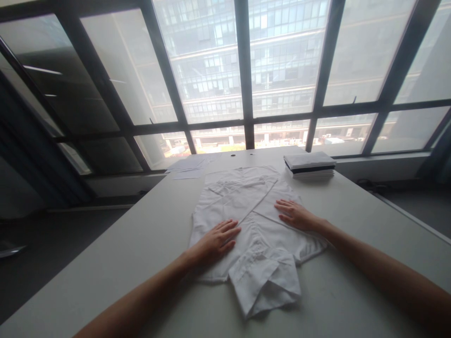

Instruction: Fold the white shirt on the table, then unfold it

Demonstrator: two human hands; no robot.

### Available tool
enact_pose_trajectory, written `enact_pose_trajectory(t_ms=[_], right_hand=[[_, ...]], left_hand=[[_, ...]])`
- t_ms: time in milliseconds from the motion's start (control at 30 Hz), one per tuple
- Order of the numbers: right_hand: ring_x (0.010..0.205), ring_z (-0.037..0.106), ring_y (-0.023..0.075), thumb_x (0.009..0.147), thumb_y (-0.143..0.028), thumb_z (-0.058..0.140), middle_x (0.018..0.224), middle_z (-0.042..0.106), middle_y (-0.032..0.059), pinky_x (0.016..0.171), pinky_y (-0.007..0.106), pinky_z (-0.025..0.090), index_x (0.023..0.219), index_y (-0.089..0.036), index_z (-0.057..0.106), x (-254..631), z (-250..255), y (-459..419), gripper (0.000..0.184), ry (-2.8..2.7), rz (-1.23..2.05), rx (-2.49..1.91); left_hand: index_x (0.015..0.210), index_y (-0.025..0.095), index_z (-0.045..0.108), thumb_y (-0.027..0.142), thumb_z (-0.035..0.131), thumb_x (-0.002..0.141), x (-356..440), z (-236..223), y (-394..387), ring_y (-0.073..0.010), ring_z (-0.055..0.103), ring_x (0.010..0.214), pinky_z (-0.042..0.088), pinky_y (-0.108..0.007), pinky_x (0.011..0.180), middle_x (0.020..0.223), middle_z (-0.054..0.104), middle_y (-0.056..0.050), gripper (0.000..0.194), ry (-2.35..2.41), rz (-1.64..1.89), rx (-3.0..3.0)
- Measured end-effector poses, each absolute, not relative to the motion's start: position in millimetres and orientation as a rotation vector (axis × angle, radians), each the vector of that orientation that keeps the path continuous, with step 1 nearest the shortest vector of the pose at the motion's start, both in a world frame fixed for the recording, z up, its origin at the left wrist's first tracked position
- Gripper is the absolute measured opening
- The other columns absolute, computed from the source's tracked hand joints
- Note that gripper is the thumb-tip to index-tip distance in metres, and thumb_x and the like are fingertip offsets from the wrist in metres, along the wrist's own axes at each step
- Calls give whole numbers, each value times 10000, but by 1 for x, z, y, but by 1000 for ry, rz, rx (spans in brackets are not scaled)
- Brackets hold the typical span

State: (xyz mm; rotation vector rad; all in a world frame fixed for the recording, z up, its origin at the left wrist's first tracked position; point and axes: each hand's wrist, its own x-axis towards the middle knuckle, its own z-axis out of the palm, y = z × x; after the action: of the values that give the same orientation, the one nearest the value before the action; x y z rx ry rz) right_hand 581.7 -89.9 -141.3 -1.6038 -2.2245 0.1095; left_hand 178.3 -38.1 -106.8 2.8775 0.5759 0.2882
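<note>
A white shirt [243, 197] lies partly folded on the white table [141, 234], its sides turned inward and a sleeve bunched at the near edge. My left hand [218, 239] rests flat on the shirt's left side, fingers stretched out. My right hand [295, 215] lies flat on the right side, fingers spread. Neither hand holds anything.
A stack of folded garments [310, 165] sits at the far right of the table. Loose sheets of paper [188, 166] lie at the far left by the window. Large windows run behind the table; dark floor lies to the left.
</note>
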Motion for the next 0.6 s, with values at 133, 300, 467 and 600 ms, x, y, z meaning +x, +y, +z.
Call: enact_pose_trajectory(t_ms=[133,300,467,600], right_hand=[[1450,397,296,971,-492,478,1556,454,101,1193,502,323,1440,-256,560,582,-141,-90,531,-2233,113,-1616],[1445,405,295,970,-488,482,1558,452,99,1186,509,331,1440,-256,560,581,-141,-90,531,-2231,104,-1608],[1445,405,302,971,-491,474,1556,451,112,1186,512,330,1434,-237,569,580,-138,-91,537,-2234,114,-1623],[1450,396,301,977,-494,462,1560,443,122,1189,507,326,1445,-217,556,579,-137,-92,552,-2244,115,-1630]], left_hand=[[1483,253,511,342,504,1022,178,-108,-37,-302,366,1469,338,-521,1202,1580,414,-101,470,580,290,2879],[1489,252,502,345,503,1022,178,-108,-37,-306,357,1473,342,-529,1200,1584,409,-101,476,583,267,2877],[1497,257,489,360,486,1031,178,-107,-37,-294,340,1483,331,-518,1207,1595,393,-90,478,590,246,2881],[1495,232,494,363,475,1034,179,-107,-37,-298,325,1489,315,-512,1215,1599,383,-97,480,616,212,2877]])
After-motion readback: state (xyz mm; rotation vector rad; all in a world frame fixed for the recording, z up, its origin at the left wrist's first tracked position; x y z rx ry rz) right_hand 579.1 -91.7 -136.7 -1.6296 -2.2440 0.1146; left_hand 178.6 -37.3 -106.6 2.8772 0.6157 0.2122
